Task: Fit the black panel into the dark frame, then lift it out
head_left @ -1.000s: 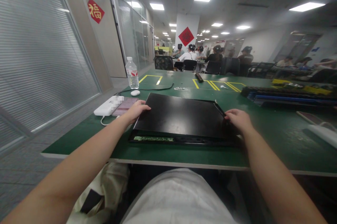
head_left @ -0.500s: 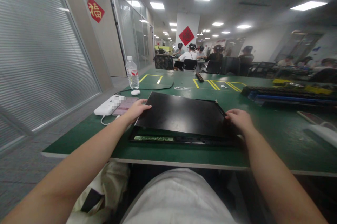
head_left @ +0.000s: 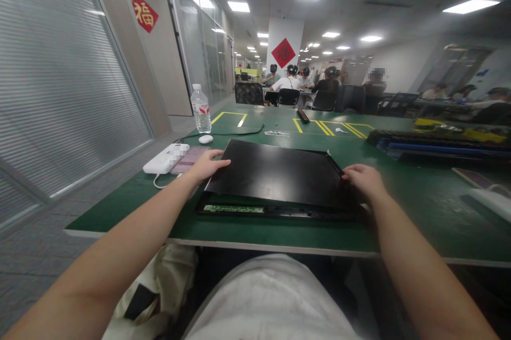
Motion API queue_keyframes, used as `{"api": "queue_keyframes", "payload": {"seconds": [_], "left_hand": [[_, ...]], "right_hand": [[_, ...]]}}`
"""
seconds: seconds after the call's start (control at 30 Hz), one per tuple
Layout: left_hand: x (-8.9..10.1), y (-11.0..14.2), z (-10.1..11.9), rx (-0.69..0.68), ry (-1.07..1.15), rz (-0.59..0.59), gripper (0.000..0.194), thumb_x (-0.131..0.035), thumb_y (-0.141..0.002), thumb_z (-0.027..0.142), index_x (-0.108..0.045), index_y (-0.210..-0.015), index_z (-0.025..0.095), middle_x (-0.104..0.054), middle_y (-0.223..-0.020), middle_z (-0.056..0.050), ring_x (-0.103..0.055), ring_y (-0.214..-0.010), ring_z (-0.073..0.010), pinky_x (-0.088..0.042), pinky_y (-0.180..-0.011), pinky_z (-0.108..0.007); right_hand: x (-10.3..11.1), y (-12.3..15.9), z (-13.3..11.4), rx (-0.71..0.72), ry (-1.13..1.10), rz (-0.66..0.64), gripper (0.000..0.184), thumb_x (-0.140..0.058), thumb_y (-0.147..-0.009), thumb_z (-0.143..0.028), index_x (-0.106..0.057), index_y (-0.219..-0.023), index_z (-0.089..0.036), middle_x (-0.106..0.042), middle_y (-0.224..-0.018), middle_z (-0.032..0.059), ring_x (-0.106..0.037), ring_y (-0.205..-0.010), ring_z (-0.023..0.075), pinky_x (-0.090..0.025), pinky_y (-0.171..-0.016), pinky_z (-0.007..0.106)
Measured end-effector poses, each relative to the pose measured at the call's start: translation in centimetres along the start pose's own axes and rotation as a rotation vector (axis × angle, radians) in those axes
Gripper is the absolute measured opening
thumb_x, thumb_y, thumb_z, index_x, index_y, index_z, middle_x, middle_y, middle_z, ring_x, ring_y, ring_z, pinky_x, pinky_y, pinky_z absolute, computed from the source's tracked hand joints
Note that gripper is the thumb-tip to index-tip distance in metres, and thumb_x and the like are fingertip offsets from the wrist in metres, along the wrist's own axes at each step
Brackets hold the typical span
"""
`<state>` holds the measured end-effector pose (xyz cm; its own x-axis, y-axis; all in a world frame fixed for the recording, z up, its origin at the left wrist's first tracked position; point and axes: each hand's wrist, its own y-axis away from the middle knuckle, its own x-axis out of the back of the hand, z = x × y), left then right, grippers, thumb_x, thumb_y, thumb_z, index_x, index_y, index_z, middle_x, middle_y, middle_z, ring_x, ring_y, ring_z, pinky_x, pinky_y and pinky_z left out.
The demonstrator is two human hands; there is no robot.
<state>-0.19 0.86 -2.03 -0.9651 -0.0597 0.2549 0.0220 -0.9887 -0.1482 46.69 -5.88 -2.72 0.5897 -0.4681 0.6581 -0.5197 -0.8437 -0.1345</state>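
A glossy black display panel (head_left: 279,172) lies tilted over a black frame (head_left: 311,213), its left side raised. My left hand (head_left: 209,164) grips the panel's left edge, thumb on top and the other fingers partly hidden. At the right side, my right hand (head_left: 363,177) pinches the black frame's edge near its right side; its fingertips are partly out of sight. A green circuit board strip (head_left: 233,209) shows in the gap along the near side of the frame.
On the green table (head_left: 131,207) at left are a white power bank (head_left: 159,159), a phone (head_left: 189,159), a white mouse-like object (head_left: 205,139) and a water bottle (head_left: 200,111). Dark and blue strips (head_left: 431,147) lie at right, near another phone (head_left: 471,177). People sit farther back.
The panel's left and near edges have lifted slightly and shifted a little to the right, widening the gap above the circuit board strip. My right hand has hardly moved.
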Motion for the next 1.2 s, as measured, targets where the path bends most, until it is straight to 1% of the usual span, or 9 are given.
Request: {"api": "queue_keyframes", "payload": {"seconds": [0.07, 0.13, 0.27, 0.53, 0.63, 0.77, 0.93, 1.13, 1.2], "left_hand": [[0.04, 0.0, -0.02, -0.011, -0.044, 0.021, 0.046, -0.091, -0.047, 0.034, -0.076, -0.087, 0.018, -0.075, -0.112, -0.014, -0.064, -0.114, -0.0358, -0.048, -0.096, -0.043], [0.05, 0.12, 0.06, -0.021, -0.082, 0.011, 0.041, -0.09, -0.047, 0.032, -0.076, -0.082, 0.019, -0.077, -0.105, -0.012, -0.066, -0.11, -0.0355, -0.049, -0.095, -0.042], [0.06, 0.31, 0.11, -0.034, -0.185, -0.044, 0.032, -0.087, -0.049, 0.033, -0.075, -0.076, 0.02, -0.077, -0.087, -0.008, -0.068, -0.095, -0.0334, -0.051, -0.085, -0.04], [-0.07, 0.26, 0.03, -0.038, -0.252, -0.106, 0.019, -0.082, -0.052, 0.028, -0.072, -0.067, 0.021, -0.071, -0.07, -0.003, -0.066, -0.076, -0.027, -0.049, -0.069, -0.033], [-0.1, 0.37, 0.15, -0.033, -0.259, -0.107, 0.019, -0.082, -0.051, 0.027, -0.07, -0.065, 0.021, -0.068, -0.068, -0.003, -0.065, -0.074, -0.0261, -0.048, -0.067, -0.032], [0.02, 0.27, 0.05, -0.034, -0.26, -0.096, 0.021, -0.084, -0.049, 0.025, -0.071, -0.065, 0.023, -0.07, -0.071, -0.003, -0.065, -0.077, -0.0277, -0.049, -0.068, -0.032], [0.18, -0.03, -0.4, -0.065, -0.304, -0.131, 0.019, -0.081, -0.054, 0.03, -0.073, -0.069, 0.021, -0.072, -0.076, -0.005, -0.066, -0.079, -0.0277, -0.049, -0.069, -0.033], [0.04, 0.04, -0.54, 0.003, -0.227, -0.027, 0.031, -0.084, -0.051, 0.034, -0.073, -0.076, 0.02, -0.07, -0.074, -0.003, -0.067, -0.083, -0.0279, -0.05, -0.075, -0.034], [-0.03, 0.1, -0.46, 0.031, -0.202, -0.016, 0.033, -0.084, -0.05, 0.034, -0.073, -0.078, 0.019, -0.069, -0.073, -0.003, -0.067, -0.082, -0.0281, -0.05, -0.075, -0.035]], "right_hand": [[-0.05, -0.06, 0.09, -0.011, -0.04, 0.004, 0.021, -0.059, -0.068, -0.025, -0.075, -0.081, -0.019, -0.076, -0.073, 0.0064, -0.062, -0.059, 0.018, -0.05, -0.063, 0.03], [-0.08, -0.14, 0.17, -0.014, -0.058, 0.005, 0.021, -0.06, -0.068, -0.026, -0.075, -0.081, -0.019, -0.075, -0.072, 0.0067, -0.061, -0.057, 0.0177, -0.05, -0.062, 0.03], [-0.07, -0.28, 0.31, -0.021, -0.051, -0.009, 0.022, -0.061, -0.069, -0.027, -0.075, -0.084, -0.019, -0.076, -0.075, 0.007, -0.061, -0.057, 0.0171, -0.049, -0.063, 0.03], [-0.01, -0.23, 0.3, -0.018, -0.054, -0.02, 0.021, -0.061, -0.07, -0.028, -0.075, -0.082, -0.019, -0.075, -0.072, 0.0072, -0.062, -0.059, 0.0182, -0.047, -0.063, 0.03], [-0.1, -0.45, 0.51, -0.003, -0.059, -0.015, 0.022, -0.061, -0.069, -0.028, -0.075, -0.082, -0.019, -0.075, -0.073, 0.0073, -0.061, -0.058, 0.0179, -0.047, -0.062, 0.031], [-0.31, -0.71, 0.86, 0.003, -0.104, -0.009, 0.021, -0.062, -0.068, -0.029, -0.075, -0.082, -0.019, -0.075, -0.072, 0.0076, -0.06, -0.057, 0.0177, -0.047, -0.061, 0.031], [-0.38, -0.61, 0.73, -0.039, -0.11, -0.013, 0.021, -0.062, -0.07, -0.028, -0.074, -0.083, -0.019, -0.075, -0.075, 0.0071, -0.059, -0.058, 0.0164, -0.046, -0.063, 0.03], [-0.17, -0.5, 0.57, -0.031, -0.086, -0.017, 0.021, -0.062, -0.069, -0.029, -0.074, -0.083, -0.019, -0.076, -0.077, 0.0073, -0.059, -0.059, 0.0171, -0.046, -0.063, 0.031], [-0.15, -0.58, 0.66, -0.021, -0.084, -0.018, 0.021, -0.061, -0.068, -0.029, -0.074, -0.082, -0.019, -0.076, -0.076, 0.0072, -0.059, -0.059, 0.0172, -0.046, -0.064, 0.031]]}}
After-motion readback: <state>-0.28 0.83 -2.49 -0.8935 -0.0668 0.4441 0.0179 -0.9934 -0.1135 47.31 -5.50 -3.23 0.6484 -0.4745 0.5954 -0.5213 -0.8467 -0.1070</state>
